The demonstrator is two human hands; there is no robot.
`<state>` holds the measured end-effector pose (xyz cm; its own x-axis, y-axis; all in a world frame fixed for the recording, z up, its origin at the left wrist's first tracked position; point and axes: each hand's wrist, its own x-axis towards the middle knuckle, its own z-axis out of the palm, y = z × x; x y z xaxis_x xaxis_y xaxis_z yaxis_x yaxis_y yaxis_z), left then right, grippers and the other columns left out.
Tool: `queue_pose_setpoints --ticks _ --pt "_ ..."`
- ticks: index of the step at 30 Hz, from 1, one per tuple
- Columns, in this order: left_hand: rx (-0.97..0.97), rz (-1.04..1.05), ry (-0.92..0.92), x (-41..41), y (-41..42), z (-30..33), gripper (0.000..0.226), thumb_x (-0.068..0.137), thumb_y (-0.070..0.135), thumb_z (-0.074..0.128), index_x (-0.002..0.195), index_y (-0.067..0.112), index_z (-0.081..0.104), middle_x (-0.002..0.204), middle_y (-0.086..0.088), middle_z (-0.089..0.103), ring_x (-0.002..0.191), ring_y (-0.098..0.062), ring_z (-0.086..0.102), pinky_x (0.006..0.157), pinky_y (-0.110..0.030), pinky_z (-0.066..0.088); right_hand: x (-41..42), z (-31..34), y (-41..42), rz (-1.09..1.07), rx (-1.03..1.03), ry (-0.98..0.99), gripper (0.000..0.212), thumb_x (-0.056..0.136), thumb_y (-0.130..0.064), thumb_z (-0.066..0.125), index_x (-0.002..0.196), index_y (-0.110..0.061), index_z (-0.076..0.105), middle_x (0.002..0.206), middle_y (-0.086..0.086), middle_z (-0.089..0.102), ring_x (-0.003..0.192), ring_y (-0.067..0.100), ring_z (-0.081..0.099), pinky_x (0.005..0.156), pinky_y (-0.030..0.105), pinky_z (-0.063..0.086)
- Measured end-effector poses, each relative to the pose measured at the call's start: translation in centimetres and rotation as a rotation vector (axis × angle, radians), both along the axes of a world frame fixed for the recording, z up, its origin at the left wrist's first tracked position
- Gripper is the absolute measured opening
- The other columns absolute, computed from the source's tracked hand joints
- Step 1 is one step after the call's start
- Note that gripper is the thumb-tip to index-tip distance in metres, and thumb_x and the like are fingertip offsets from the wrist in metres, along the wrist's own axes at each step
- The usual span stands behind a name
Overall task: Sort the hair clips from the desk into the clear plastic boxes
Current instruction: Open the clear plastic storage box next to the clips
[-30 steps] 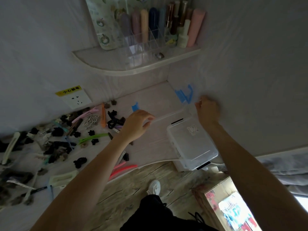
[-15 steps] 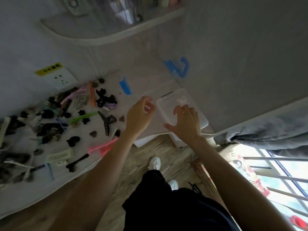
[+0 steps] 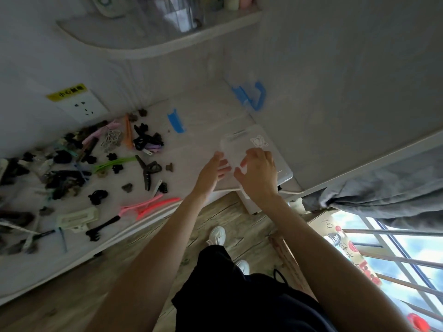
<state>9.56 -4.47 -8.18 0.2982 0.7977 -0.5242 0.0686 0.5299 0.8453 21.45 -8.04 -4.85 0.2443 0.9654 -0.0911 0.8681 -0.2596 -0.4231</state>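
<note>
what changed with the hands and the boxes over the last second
Both hands came back from the clear box with blue latches by the wall to the near lidded box at the desk edge. The right hand rests on its lid; the left hand touches its side. The hair clips stayed scattered.

Both arms reach forward; left hand (image 3: 211, 170) and right hand (image 3: 259, 174) spread, fingers loose.
</note>
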Motion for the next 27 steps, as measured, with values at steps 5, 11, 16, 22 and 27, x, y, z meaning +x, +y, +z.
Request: queue_pose_setpoints --ticks 5,11,16,22,27 --pt "0.143 -0.047 0.251 -0.2 0.6 -1.6 0.049 0.088 0.04 0.058 0.129 0.017 0.046 0.12 -0.004 0.06 0.1 -0.017 0.062 0.089 -0.034 0.052 3.2 3.6 0.2 -0.156 0.104 0.281 0.023 0.079 -0.027 0.066 0.095 -0.011 0.065 0.117 0.0 0.062 0.09 0.018 0.063 0.077 0.03 0.051" --pt "0.197 -0.035 0.37 0.5 1.1 -1.4 0.06 0.072 0.028 0.073 0.123 0.014 0.047 0.094 -0.004 0.064 0.083 -0.026 0.068 0.081 -0.046 0.057 8.2 3.4 -0.3 -0.207 0.228 0.091 0.022 0.086 -0.021 0.058 0.096 -0.001 0.062 0.109 0.01 0.062 0.081 0.029 0.065 0.077 0.043 0.054" --pt "0.188 0.059 0.348 -1.0 0.7 -1.4 0.048 0.081 0.014 0.068 0.125 0.013 0.047 0.085 0.003 0.06 0.063 -0.014 0.064 0.068 -0.031 0.059 8.2 1.0 0.9 -0.192 0.105 -0.104 0.024 0.095 -0.02 0.044 0.102 -0.001 0.056 0.111 0.016 0.055 0.087 0.042 0.059 0.069 0.044 0.048" --pt "0.187 0.117 0.27 -0.6 0.6 -1.2 0.047 0.084 0.013 0.066 0.127 0.011 0.045 0.099 -0.003 0.058 0.072 -0.009 0.062 0.055 -0.013 0.053 7.8 -1.0 1.8 -0.031 0.213 -0.22 0.037 0.081 0.01 0.05 0.112 -0.008 0.059 0.113 0.016 0.058 0.087 0.037 0.062 0.072 0.042 0.053" --pt "0.16 0.124 0.212 1.2 0.9 -1.2 0.049 0.085 0.012 0.065 0.128 0.01 0.043 0.103 -0.007 0.055 0.075 -0.009 0.06 0.059 -0.015 0.056 8.8 -2.0 1.1 0.141 0.301 -0.445 0.031 0.075 0.0 0.059 0.106 -0.004 0.062 0.118 0.011 0.062 0.111 0.03 0.056 0.095 0.038 0.049"
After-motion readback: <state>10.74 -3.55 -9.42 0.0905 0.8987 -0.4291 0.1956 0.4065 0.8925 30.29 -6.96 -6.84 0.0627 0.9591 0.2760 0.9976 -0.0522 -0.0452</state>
